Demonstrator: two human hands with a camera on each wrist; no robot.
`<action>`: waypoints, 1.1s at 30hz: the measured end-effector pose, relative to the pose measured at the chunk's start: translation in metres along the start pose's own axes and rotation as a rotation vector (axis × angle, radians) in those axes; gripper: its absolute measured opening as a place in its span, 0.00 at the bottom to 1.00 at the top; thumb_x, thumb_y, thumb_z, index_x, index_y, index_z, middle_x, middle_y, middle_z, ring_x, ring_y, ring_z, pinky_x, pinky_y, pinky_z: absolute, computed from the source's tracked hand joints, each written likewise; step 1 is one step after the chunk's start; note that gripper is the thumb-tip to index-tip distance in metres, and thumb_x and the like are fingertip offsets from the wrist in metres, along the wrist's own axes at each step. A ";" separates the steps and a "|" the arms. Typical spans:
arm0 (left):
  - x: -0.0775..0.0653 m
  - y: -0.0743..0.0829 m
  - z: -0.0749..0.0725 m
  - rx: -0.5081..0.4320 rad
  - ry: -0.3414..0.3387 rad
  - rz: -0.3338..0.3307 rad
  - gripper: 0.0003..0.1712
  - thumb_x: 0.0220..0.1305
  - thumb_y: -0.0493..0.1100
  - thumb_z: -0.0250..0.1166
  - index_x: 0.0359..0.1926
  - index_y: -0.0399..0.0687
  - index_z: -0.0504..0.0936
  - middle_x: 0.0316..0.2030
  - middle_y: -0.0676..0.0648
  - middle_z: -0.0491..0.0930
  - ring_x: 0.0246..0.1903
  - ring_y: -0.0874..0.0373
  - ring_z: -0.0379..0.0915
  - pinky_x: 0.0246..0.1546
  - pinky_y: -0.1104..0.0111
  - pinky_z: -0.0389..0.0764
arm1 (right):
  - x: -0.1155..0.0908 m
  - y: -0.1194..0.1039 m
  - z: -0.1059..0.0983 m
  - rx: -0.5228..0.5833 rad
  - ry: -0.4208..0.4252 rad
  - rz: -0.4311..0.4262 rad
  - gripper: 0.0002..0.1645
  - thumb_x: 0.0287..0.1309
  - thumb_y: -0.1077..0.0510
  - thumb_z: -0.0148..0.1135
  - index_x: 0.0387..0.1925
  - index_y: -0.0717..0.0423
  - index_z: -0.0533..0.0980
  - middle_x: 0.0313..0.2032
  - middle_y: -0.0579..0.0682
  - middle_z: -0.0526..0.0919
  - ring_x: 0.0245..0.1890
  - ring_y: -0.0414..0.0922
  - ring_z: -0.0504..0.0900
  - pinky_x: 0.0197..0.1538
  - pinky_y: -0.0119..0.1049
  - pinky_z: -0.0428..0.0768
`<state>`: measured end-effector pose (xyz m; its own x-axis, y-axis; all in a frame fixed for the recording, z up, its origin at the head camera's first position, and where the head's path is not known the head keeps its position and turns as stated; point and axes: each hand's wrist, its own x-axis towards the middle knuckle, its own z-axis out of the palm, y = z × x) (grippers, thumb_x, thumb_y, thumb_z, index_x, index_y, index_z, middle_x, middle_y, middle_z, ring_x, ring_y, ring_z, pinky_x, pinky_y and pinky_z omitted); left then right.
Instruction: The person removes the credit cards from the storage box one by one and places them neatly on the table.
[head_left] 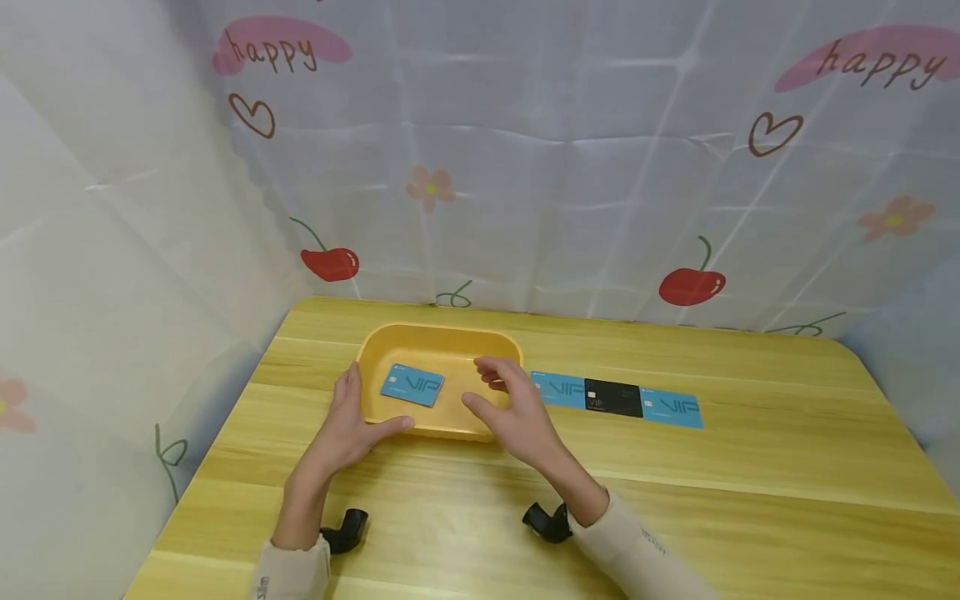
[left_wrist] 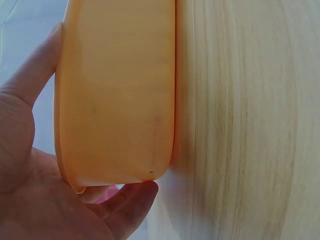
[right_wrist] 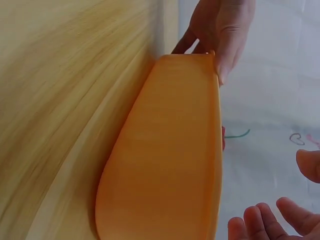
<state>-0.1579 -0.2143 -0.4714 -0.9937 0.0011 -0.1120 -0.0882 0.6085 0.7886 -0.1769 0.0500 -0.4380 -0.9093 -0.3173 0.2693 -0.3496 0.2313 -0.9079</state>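
Note:
A yellow plastic tray (head_left: pixel 450 432) stands on the table. Its left end is gripped by my left hand (head_left: pixel 341 429), thumb along the front rim and fingers against the left side; the left wrist view shows the fingers (left_wrist: pixel 132 210) bent against the end wall. Inside, left of the middle, lies a blue VIP card (head_left: pixel 412 385); whether others lie under it I cannot tell. Over the tray's right end hovers my right hand (head_left: pixel 521 417), fingers loosely bent and apart from the thumb, holding nothing. In the right wrist view its fingertips (right_wrist: pixel 257 220) appear beyond the tray rim.
Right of the tray, a blue card (head_left: pixel 558 390), a black VIP card (head_left: pixel 613 398) and another blue card (head_left: pixel 672 408) form a row on the wooden table (head_left: pixel 750 500). A patterned white curtain (head_left: pixel 555 183) hangs behind the table.

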 end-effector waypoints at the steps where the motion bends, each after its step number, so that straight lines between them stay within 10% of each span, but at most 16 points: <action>1: 0.000 0.000 0.000 -0.001 0.000 0.001 0.77 0.50 0.63 0.76 0.76 0.34 0.29 0.74 0.33 0.35 0.71 0.36 0.42 0.67 0.44 0.53 | 0.003 0.000 0.003 -0.004 -0.005 0.000 0.28 0.61 0.60 0.67 0.61 0.63 0.72 0.54 0.56 0.76 0.54 0.58 0.73 0.58 0.56 0.71; 21: 0.001 -0.001 -0.001 0.015 -0.004 0.018 0.76 0.51 0.62 0.75 0.75 0.32 0.28 0.74 0.32 0.34 0.71 0.35 0.40 0.67 0.44 0.53 | 0.043 0.015 0.048 -0.167 -0.144 0.057 0.30 0.62 0.57 0.65 0.63 0.66 0.71 0.56 0.63 0.74 0.56 0.59 0.73 0.55 0.52 0.74; 33: 0.001 0.000 -0.001 0.009 -0.012 0.016 0.74 0.54 0.60 0.74 0.75 0.32 0.28 0.74 0.31 0.33 0.72 0.34 0.38 0.67 0.43 0.52 | 0.069 0.015 0.081 -0.508 -0.287 0.065 0.34 0.59 0.52 0.70 0.63 0.63 0.73 0.54 0.57 0.75 0.46 0.46 0.72 0.48 0.36 0.75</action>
<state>-0.1592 -0.2152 -0.4710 -0.9941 0.0202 -0.1068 -0.0717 0.6159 0.7846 -0.2267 -0.0426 -0.4592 -0.8595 -0.5081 0.0563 -0.4243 0.6476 -0.6330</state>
